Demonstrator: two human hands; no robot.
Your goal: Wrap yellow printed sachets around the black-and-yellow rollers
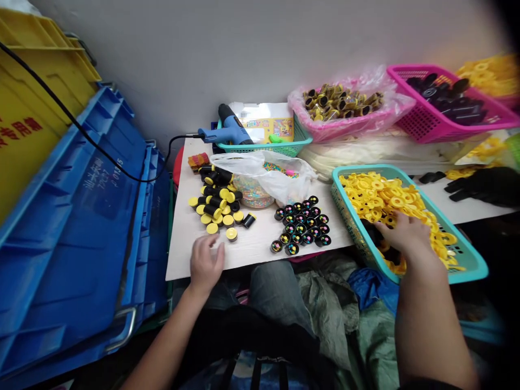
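Observation:
My left hand (206, 262) rests at the table's front edge, fingers loosely bent and thumb apart, with nothing in it. Just beyond it stands a yellow-capped black cylinder (231, 234), in front of a pile of similar capped cylinders (217, 203). My right hand (408, 235) reaches into a teal basket (339, 189) of yellow plastic ring-shaped parts (377, 192). Its thumb and fingers are spread over the parts, the fingertips partly hidden among them. Between my hands, several open black cups (299, 228) with coloured beads inside stand in rows.
Behind the cups sits a round tub of beads (254, 197) with a white plastic bag (280, 187). A blue heat gun (233, 127) lies on another teal basket. Pink baskets (422, 127) line the back right. Blue crates (73, 227) stand at left; a black cable (77, 124) crosses there.

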